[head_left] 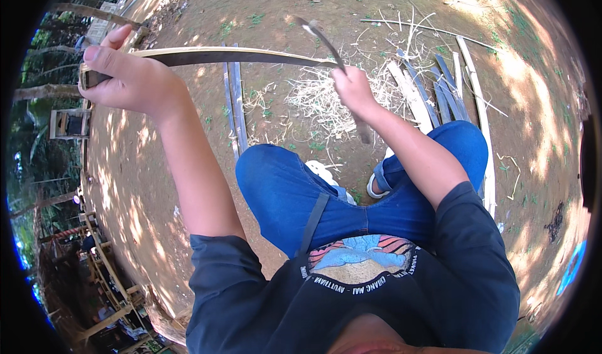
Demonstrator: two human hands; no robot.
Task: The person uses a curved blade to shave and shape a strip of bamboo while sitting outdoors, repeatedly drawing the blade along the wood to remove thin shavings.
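A long split bamboo strip [219,55], dark on one face and pale along its edge, stretches across in front of me. My left hand [135,78] is raised at the far left and closed round that end of it, thumb up and one finger lifted. The other end reaches my right hand [355,92], which is closed on a curved-bladed knife [327,43]. Its blade points up and to the left, slightly blurred, and the handle's lower end shows beneath my fist. The strip meets the base of the blade; whether my right fingers also touch it is hidden.
Pale curled shavings [320,106] lie heaped on the dirt ground beyond my knees. Several dark and pale bamboo strips [448,90] rest at the right, and two dark strips [237,106] at the left. A thin pole [433,25] lies farther off. Wooden structures [103,272] stand at the left edge.
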